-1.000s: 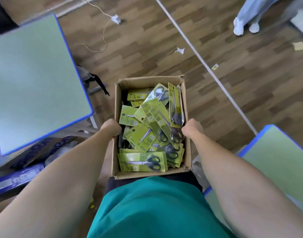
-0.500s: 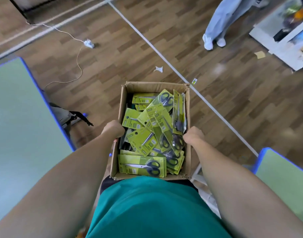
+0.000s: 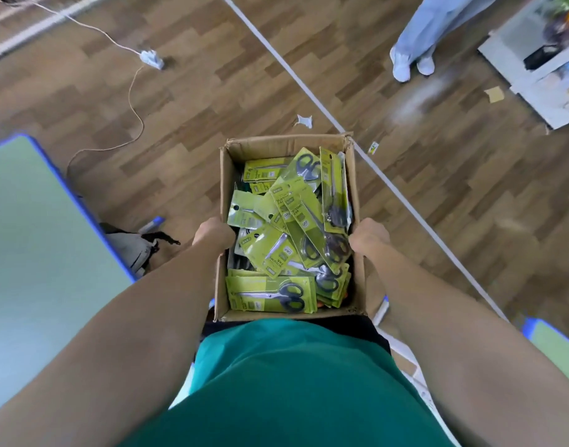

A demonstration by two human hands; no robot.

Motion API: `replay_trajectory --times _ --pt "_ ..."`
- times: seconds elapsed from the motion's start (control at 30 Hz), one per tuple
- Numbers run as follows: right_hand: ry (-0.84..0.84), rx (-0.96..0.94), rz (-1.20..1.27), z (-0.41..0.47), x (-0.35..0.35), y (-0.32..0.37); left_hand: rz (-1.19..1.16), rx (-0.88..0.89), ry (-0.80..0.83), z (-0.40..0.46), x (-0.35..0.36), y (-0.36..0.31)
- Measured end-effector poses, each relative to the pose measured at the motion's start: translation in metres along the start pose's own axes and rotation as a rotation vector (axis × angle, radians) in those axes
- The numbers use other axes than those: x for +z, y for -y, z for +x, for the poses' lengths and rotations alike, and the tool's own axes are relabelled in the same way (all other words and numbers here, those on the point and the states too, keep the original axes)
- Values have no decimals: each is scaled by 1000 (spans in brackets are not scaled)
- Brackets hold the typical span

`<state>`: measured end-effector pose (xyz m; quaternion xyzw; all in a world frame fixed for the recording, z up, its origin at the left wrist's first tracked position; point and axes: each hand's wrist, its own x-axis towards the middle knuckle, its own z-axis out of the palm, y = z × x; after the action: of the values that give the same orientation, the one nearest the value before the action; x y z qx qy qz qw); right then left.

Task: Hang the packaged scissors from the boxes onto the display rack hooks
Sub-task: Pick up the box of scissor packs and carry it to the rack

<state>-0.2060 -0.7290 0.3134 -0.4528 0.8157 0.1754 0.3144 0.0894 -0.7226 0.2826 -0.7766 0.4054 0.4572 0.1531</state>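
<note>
Your left grip (image 3: 214, 235) and right grip (image 3: 370, 237) clamped on the cardboard box (image 3: 288, 145) sides at 9 and 3 o'clock, lime-green carded black-handled scissors (image 3: 270, 295) jumbled inside.

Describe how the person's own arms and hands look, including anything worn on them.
Both arms are bare from the frame edge to the wrists: no sleeves, gloves, watch, bracelets or markings show. The left hand and right hand are bare too; their fingers are hidden from view, so rings cannot be ruled out. A teal-green fabric garment covers the torso.
</note>
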Motion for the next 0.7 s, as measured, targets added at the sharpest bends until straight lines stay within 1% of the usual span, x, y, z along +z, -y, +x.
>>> replay_trajectory --times 0.17,0.33,0.47,0.7 --pt "31 -51 -24 19 -23 33 -82 -45 0 16 -21 -9" --pt "34 -82 -21 53 -56 40 -82 -96 -4 29 -38 -50" --pt "37 -94 21 100 -88 36 -94 -110 -44 44 -52 -108" --pt "46 -155 57 215 -171 17 -90 -131 -108 62 -65 -248"
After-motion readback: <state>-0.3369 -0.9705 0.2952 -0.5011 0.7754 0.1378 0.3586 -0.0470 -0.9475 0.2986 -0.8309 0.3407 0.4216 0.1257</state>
